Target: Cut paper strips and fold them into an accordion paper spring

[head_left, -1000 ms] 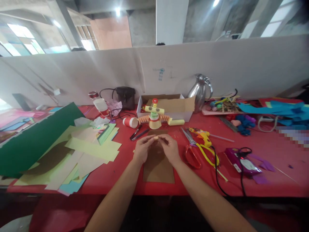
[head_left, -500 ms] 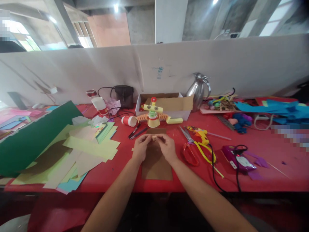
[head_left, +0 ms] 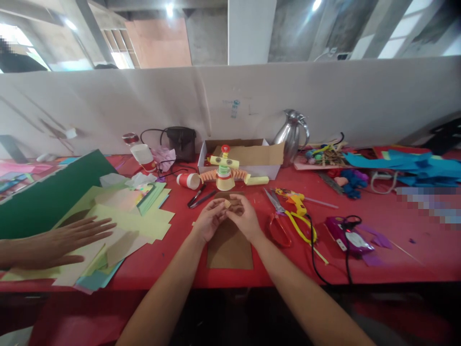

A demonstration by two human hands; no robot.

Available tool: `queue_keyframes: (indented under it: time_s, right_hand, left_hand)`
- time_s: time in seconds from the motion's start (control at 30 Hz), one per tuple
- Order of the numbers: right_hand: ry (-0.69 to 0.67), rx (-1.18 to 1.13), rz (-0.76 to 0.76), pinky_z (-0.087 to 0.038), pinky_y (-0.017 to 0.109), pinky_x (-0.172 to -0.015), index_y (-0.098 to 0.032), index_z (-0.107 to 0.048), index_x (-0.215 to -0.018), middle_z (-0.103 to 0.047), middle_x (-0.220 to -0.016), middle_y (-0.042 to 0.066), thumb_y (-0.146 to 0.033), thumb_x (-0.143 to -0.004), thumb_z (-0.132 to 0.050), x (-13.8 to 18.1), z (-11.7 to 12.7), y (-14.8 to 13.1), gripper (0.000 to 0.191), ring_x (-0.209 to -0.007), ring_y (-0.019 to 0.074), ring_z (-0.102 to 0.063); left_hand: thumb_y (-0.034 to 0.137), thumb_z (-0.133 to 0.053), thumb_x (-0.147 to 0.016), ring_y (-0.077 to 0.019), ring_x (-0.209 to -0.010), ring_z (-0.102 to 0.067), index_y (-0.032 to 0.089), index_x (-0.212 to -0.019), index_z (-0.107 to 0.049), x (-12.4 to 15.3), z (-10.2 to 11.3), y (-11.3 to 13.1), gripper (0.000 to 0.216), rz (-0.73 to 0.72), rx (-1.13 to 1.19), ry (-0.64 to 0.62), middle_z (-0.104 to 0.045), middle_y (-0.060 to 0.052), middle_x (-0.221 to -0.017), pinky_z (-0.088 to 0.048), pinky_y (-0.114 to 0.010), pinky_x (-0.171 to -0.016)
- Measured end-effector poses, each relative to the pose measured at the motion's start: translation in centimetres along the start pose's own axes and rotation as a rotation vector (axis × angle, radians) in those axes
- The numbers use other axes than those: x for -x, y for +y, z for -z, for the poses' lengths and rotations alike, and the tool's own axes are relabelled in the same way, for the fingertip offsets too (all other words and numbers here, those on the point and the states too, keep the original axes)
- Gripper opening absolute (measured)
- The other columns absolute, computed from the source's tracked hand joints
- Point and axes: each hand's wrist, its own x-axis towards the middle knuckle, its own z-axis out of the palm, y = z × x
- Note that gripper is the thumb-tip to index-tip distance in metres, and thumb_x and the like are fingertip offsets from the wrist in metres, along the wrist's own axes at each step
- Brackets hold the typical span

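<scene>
Both hands are held together above centre of red table [head_left: 173,259], just over a brown card sheet [head_left: 230,247]. Left hand [head_left: 208,220] and right hand [head_left: 242,218] are met at fingertips; a small tan paper piece [head_left: 226,203] is pinched between thumb/forefinger tips of both. Other fingers are curled in loosely. Piece is too small to tell shape exactly, looks folded/pleated.

Brown card sheet is laid flat at table's near edge, partly covered by the hands.

Just behind hands: paper-cup figure [head_left: 225,174] stood upright, w/ yellow bar head, red top, orange pleated arms. Cardboard box [head_left: 248,156] is set behind it, steel jug [head_left: 291,137] to box's right. Red paper cup [head_left: 189,180] is lying on its side left of figure; pens [head_left: 197,197] near it.

To the right of hands: red-handled scissors [head_left: 279,221], yellow glue gun [head_left: 297,204] w/ black cord, purple device [head_left: 347,235] further right.

At left: pile of coloured paper sheets [head_left: 126,221], big green sheet [head_left: 54,197]. Another person's hand [head_left: 61,242] is laid flat on the pile, fingers spread, well apart from the wearer's hands.
</scene>
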Motion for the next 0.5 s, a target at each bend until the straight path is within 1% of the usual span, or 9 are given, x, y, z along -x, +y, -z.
queue_keyframes:
  time_s: [0.1, 0.17, 0.3, 0.4, 0.5]
  right_hand:
    - [0.025, 0.092, 0.053, -0.052, 0.031, -0.077, -0.023, -0.064, -0.105, -0.065, -0.102, 0.004, -0.022, -0.075, -0.065, 0.2, 0.0, -0.6, 0.03, -0.088, 0.0181, -0.063]
    - [0.028, 0.132, 0.09, -0.051, 0.03, -0.077, -0.022, -0.066, -0.099, -0.066, -0.098, 0.004, -0.02, -0.077, -0.062, 0.2, 0.1, -0.9, 0.022, -0.086, 0.0174, -0.063]
    - [0.005, 0.147, 0.102, -0.051, 0.032, -0.083, -0.022, -0.068, -0.098, -0.067, -0.102, 0.005, -0.018, -0.076, -0.062, 0.0, 0.6, -0.9, 0.023, -0.093, 0.019, -0.063]
    - [-0.035, 0.14, 0.045, -0.051, 0.034, -0.083, -0.022, -0.068, -0.1, -0.07, -0.102, 0.005, -0.021, -0.076, -0.064, -0.5, 1.1, -0.6, 0.025, -0.093, 0.02, -0.065]
    - [-0.082, 0.137, -0.004, -0.052, 0.035, -0.083, -0.022, -0.068, -0.101, -0.071, -0.102, 0.005, -0.023, -0.076, -0.065, -1.0, 1.8, -0.5, 0.025, -0.093, 0.0206, -0.066]
  left_hand:
    - [0.021, -0.08, -0.069, -0.0092, -0.068, -0.064, 0.018, -0.096, -0.066, 0.1, -0.2, 0.0, 0.031, -0.002, -0.04, -0.002, -0.07, -0.001, -0.085, -0.05, -0.022, -0.068]
    - [0.022, -0.08, -0.069, -0.0086, -0.066, -0.063, 0.018, -0.098, -0.066, 0.2, -0.3, 0.0, 0.031, 0.009, -0.061, -0.026, -0.07, -0.001, -0.085, -0.05, -0.022, -0.067]
    - [0.024, -0.079, -0.069, -0.0107, -0.072, -0.066, 0.018, -0.096, -0.067, 0.3, -0.4, 0.0, 0.03, 0.007, -0.079, -0.041, -0.071, -0.003, -0.088, -0.052, -0.024, -0.071]
    - [0.022, -0.08, -0.068, -0.0113, -0.073, -0.067, 0.017, -0.091, -0.067, 0.2, -0.5, 0.0, 0.028, -0.001, -0.08, -0.033, -0.071, -0.002, -0.088, -0.053, -0.026, -0.074]
    - [0.021, -0.079, -0.069, -0.0129, -0.078, -0.068, 0.018, -0.092, -0.067, 0.2, -0.5, 0.0, 0.027, -0.004, -0.064, -0.058, -0.071, -0.003, -0.092, -0.054, -0.029, -0.08]
